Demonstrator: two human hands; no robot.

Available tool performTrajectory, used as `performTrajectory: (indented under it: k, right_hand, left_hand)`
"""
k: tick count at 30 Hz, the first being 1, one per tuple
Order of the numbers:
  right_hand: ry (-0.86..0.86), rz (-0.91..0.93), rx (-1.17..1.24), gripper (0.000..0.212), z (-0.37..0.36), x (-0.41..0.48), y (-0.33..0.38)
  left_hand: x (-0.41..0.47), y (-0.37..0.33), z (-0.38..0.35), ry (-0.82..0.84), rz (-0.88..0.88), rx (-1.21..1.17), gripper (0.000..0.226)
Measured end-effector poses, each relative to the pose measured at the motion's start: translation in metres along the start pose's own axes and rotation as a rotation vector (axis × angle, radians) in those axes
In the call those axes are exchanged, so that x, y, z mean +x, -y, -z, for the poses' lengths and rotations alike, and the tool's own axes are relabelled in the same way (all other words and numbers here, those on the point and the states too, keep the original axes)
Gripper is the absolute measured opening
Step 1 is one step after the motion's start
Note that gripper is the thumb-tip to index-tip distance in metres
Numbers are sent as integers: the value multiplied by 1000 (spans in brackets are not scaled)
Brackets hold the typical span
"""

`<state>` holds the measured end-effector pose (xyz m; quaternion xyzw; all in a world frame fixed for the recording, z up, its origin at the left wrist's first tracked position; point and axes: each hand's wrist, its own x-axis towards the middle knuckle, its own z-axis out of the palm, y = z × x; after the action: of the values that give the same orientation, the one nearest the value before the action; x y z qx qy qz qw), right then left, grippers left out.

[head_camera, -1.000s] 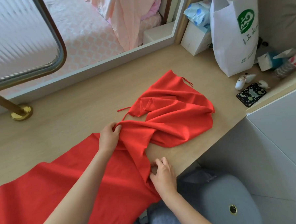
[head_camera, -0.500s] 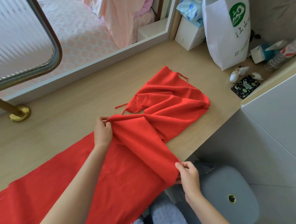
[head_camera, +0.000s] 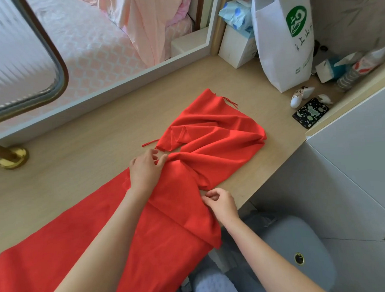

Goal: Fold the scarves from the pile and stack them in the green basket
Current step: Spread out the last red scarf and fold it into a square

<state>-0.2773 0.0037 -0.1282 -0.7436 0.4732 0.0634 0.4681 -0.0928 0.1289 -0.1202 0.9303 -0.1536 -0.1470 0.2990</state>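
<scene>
Head view | red scarf on desk, centre to lower left of frame — twisted, no clean fold yet | left hand pinches the twist, right hand pinches the near edge | basket out of view — stacking all left

Light wood worktop, back corner at right:
- white tote bag, green logo, upright
- white box just beside it, blue-and-white packet on top
- small white figurine, lying near a black patterned phone case
- plastic bottle, on its side

Brass rail foot at left. Grey stool below the worktop edge.
</scene>
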Motion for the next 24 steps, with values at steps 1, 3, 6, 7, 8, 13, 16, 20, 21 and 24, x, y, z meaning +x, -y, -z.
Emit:
performTrajectory:
  k: [1, 3, 6, 7, 8, 13, 16, 20, 21, 24]
  right_hand:
    - [12, -11, 3, 19, -3, 0, 1]
    - [21, -23, -22, 21, -12, -1, 0]
    - [-47, 42, -181, 21, -24, -7, -3]
    - [-63, 69, -230, 19, -28, -9, -5]
    - [-69, 90, -259, 17, -30, -11, -6]
    - [-110, 78, 40, 19, -27, -12, -9]
    - [-180, -29, 448, 13, -5, -10, -12]
    - [-394, -47, 582, 13, 29, -4, -31]
    - [-405, -49, 619, 13, 35, -3, -35]
    - [-336, -67, 579, 12, 43, 0, -46]
  left_hand:
    - [1, -4, -3, 45, 6, -3, 44]
    - [0, -7, -8, 104, 31, -21, 42]
    - [-3, -2, -16, 82, 28, -43, 29]
    - [-3, 0, -16, 68, 45, -74, 25]
    - [-3, 2, -17, 62, 68, -111, 22]
    - [3, 5, -12, 49, 109, -323, 8]
    - [8, 6, -5, -23, 151, -437, 10]
    - [14, 4, 3, -84, 176, -490, 13]
    - [15, 4, 3, -91, 187, -496, 12]
    - [15, 7, 1, -29, 225, -520, 15]
